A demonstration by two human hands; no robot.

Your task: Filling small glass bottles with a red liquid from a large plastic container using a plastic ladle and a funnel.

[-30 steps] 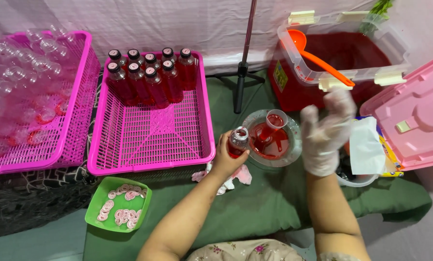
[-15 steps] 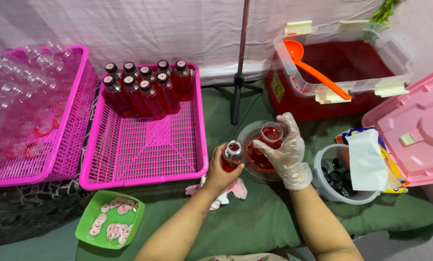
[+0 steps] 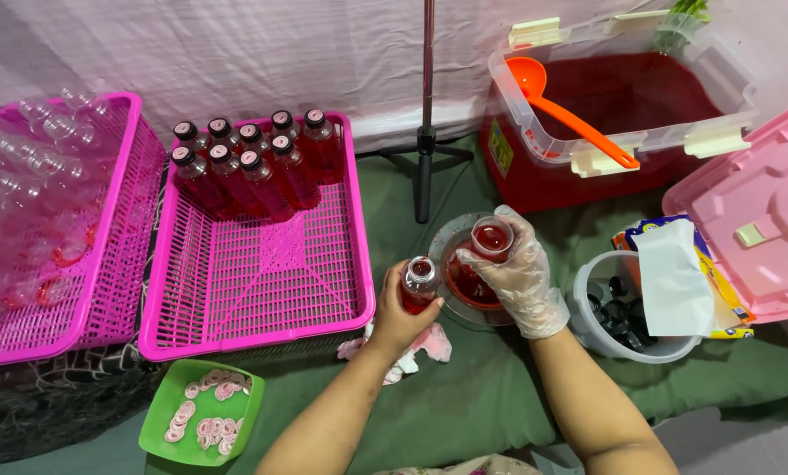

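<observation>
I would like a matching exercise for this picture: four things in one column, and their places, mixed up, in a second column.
Things:
1. orange ladle
2. capped red bottles
3. small open bottle
4. round pink seals

Places:
A. in the green tray
B. in the left hand
C. in the clear tub of red liquid
D. at the back of the pink basket

Pairs: 1-C, 2-D, 3-B, 4-A

Single head-worn view, looking steeply down and forward from close above the person's own forearms; the left hand [image 3: 403, 312] and right hand [image 3: 513, 273] sit near centre, the white backdrop [image 3: 280, 53] closing the top.
</observation>
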